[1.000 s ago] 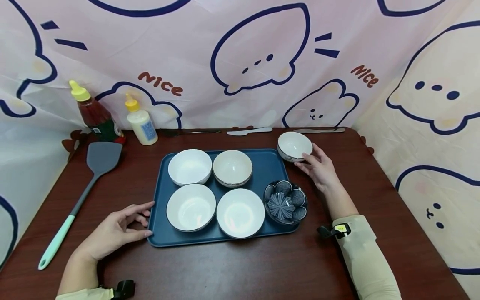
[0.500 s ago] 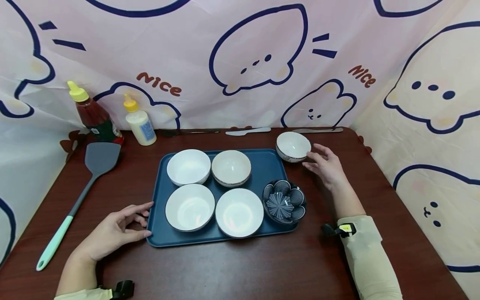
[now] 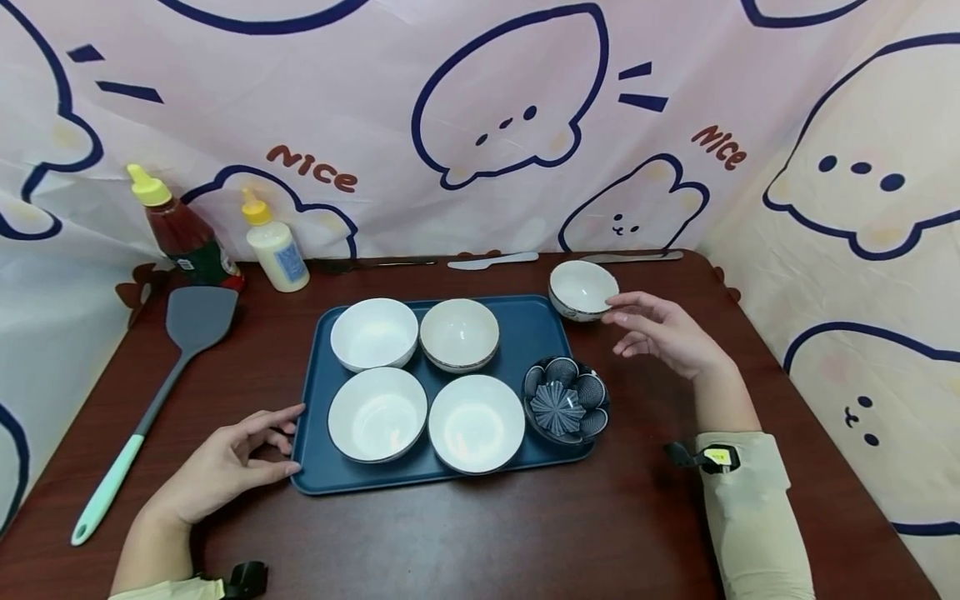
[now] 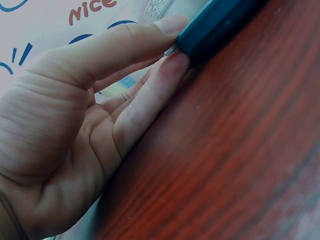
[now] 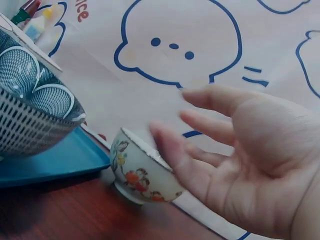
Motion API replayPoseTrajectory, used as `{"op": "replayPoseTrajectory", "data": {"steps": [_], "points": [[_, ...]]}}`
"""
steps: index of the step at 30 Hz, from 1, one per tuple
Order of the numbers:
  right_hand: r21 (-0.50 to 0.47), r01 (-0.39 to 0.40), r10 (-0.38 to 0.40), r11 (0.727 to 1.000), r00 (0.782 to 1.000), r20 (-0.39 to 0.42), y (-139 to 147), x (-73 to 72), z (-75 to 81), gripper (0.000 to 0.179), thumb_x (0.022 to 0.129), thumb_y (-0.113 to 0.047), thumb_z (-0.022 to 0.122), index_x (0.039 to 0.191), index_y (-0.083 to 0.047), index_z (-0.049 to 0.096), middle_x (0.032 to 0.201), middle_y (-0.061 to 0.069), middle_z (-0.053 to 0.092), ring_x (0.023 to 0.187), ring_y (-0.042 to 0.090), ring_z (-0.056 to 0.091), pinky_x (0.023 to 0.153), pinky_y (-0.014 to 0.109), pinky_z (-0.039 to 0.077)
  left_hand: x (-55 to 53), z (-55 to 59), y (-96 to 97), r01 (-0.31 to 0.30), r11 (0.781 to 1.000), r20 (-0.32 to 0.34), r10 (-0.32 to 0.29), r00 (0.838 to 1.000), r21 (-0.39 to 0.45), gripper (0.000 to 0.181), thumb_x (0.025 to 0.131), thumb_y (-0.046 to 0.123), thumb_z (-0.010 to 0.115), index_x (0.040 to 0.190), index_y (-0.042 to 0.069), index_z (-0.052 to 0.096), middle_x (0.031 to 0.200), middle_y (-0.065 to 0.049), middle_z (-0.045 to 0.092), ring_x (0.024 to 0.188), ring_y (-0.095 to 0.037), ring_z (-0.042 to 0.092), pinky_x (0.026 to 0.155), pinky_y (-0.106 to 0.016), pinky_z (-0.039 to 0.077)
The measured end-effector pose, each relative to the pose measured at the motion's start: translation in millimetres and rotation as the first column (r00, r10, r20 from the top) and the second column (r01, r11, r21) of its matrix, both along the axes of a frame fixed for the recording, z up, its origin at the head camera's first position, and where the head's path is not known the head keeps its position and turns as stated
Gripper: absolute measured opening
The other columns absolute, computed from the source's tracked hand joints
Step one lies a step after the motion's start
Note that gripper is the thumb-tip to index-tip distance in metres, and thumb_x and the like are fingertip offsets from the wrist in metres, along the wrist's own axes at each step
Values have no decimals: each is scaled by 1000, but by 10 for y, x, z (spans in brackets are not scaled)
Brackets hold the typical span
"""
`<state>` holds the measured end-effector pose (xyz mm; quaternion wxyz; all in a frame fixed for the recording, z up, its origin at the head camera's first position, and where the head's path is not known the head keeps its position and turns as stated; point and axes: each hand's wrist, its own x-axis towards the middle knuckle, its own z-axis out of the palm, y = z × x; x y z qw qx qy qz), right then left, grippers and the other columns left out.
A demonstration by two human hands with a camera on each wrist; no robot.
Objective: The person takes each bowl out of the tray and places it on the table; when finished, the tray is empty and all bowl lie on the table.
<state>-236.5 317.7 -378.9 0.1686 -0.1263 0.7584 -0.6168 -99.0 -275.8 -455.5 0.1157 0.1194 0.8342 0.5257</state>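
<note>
A small white bowl (image 3: 583, 290) with colourful painted figures stands on the table just off the tray's back right corner. Beside it, my right hand (image 3: 660, 332) has its fingers loosely spread; in the right wrist view the thumb overlaps the bowl (image 5: 142, 172). My left hand (image 3: 232, 467) rests its index fingertip and thumb against the left edge of a blue tray (image 3: 525, 321). On the tray are white bowls, two at the back (image 3: 375, 335) (image 3: 460, 335) and two in front (image 3: 377, 414) (image 3: 477, 423). A dark petal-shaped bowl (image 3: 566, 400) sits at its right edge.
A grey spatula (image 3: 201, 321) with a mint handle lies at the left. Behind it lean a red sauce bottle (image 3: 187, 237) and a cream squeeze bottle (image 3: 277, 254). Knives (image 3: 492, 262) line the back edge, before a printed cloth (image 3: 480, 100).
My right hand has let go of the small painted bowl and drawn slightly right, its fingers loosening. The bowl stays put, and my left hand stays at the tray's edge.
</note>
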Motion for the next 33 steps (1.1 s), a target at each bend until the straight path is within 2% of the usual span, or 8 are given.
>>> {"op": "replayPoseTrajectory", "data": {"steps": [3,7,13,18,22,27,29,33], "points": [[100,-138,141,985,990,-17,-50,35,39,40,103,-14,55,140,-1,47,126,13,65,82,28,72,77,37,61,-1,-4,-4,2,1000,-7,-2,1000,4,68,86,11,78,146,2,47,116,3,58,94,-6,63,72,-27,60],[233,-263,271,936,963,-4,-196,46,59,44,101,-16,59,142,-4,49,131,25,58,86,34,71,77,42,61,16,9,-36,-9,1000,-12,9,1000,3,68,87,10,77,147,3,46,117,3,57,94,-7,63,72,-27,59],[386,-358,368,850,928,50,-383,69,28,48,98,-24,64,143,-14,52,133,15,57,102,32,62,76,42,60,48,13,-41,-19,1000,-7,19,1000,-2,68,87,12,78,147,3,47,116,1,57,93,-8,62,72,-27,59],[397,-427,432,813,898,80,-392,115,-21,46,99,-20,61,144,-17,51,140,14,53,109,33,57,72,44,61,12,9,-20,-14,1000,-2,14,1000,6,68,86,12,78,146,4,48,117,-2,57,94,-7,63,73,-27,59],[322,-484,478,814,872,104,-332,114,-88,50,100,-14,57,149,-15,45,144,18,50,109,34,59,70,47,61,1,14,-1,-20,1000,8,20,1000,4,68,86,13,79,146,4,48,118,-6,57,94,-7,63,73,-27,59],[198,-503,486,841,864,133,-246,86,-194,54,101,-11,55,153,-16,39,152,19,40,103,32,64,68,51,59,7,13,9,-15,1000,10,15,1000,14,69,85,13,79,146,4,48,120,-12,56,95,-7,63,73,-27,59],[135,-503,486,854,863,139,-215,85,-243,55,101,-9,54,153,-14,38,152,20,38,98,30,65,66,52,59,5,6,9,-15,1000,10,15,1000,12,69,85,13,79,146,4,48,120,-12,56,95,-7,63,73,-27,59],[-13,-496,492,868,857,157,-176,108,-337,54,101,-3,51,153,-9,36,142,20,47,90,24,69,66,45,60,0,-4,-3,-18,1000,13,18,1000,7,69,85,14,80,146,6,48,119,-5,57,95,-7,63,74,-27,59]]}}
